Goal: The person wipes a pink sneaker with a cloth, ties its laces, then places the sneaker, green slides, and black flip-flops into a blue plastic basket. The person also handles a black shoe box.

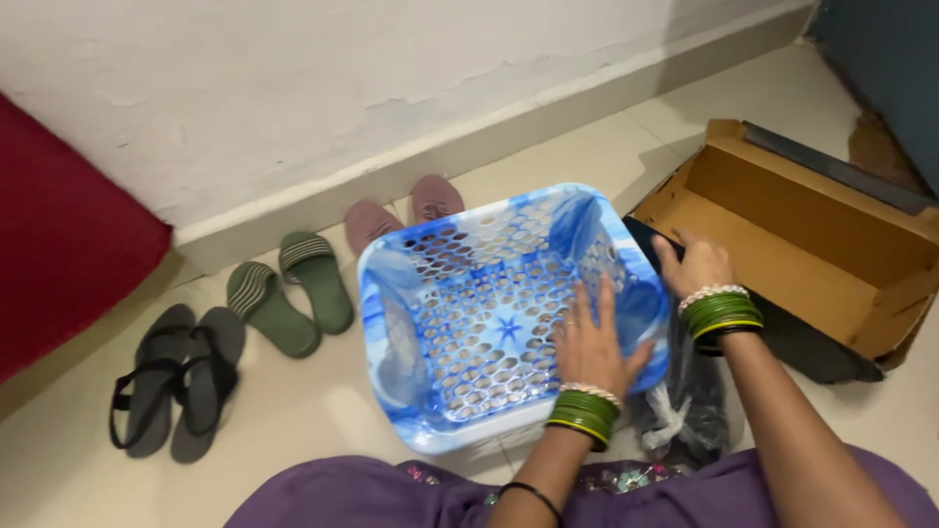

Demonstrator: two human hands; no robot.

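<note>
Basket [469, 323] interior open from above, walled on all sides. Right flank blocked by cardboard box [812, 235] and black bag [685, 411]. Left floor [293, 411] passable short of sandals [176, 381].

Single view on record, taken from a camera worn on the person's head. It looks steeply down and forward onto the floor [293, 411], with the person's own lap along the bottom edge and both forearms entering from below. The wall [293, 88] and its skirting cross the top of the frame on a slant, which shows the head turned somewhat off square to the wall. Range is close: the blue perforated basket [469, 323] sits mid-frame within arm's reach. No second view is supplied, so no overlap applies.
</note>
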